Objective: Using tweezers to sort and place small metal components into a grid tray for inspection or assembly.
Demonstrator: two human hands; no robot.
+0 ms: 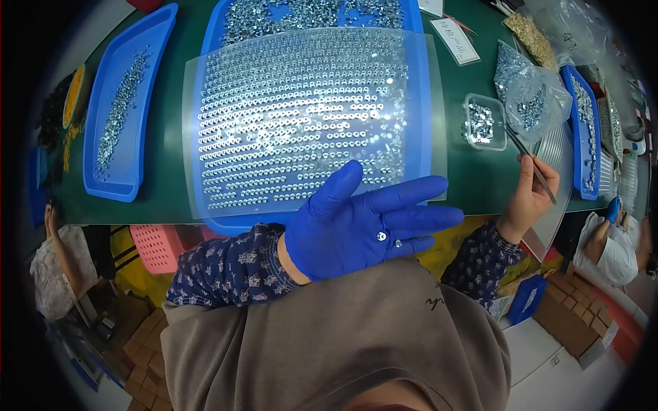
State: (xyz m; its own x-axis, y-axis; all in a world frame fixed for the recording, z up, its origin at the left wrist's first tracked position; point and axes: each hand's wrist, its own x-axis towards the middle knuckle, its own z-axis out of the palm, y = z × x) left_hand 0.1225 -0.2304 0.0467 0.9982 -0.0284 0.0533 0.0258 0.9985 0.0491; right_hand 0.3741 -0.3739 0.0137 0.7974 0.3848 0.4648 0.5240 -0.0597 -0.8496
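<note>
My left hand [363, 226], in a blue glove, lies palm up with its fingers stretched out. Two small shiny ring-like metal pieces [381, 236] rest on it, near the base of the fingers. Just beyond it, a clear plastic sheet [190, 137] carries many rows of similar metal pieces, with gaps in some rows. My bare right hand [526, 198] grips slim metal tweezers [519, 143]. Their tips are at the right rim of a small clear tub [485, 146] of silver pieces.
Under the sheet sits a large blue tray [423, 82] with loose pieces at its far end. Another blue tray [130, 185] stands left; a narrow one [570, 79] stands right. Plastic bags of parts [548, 89] lie beyond the tub. People sit at both sides.
</note>
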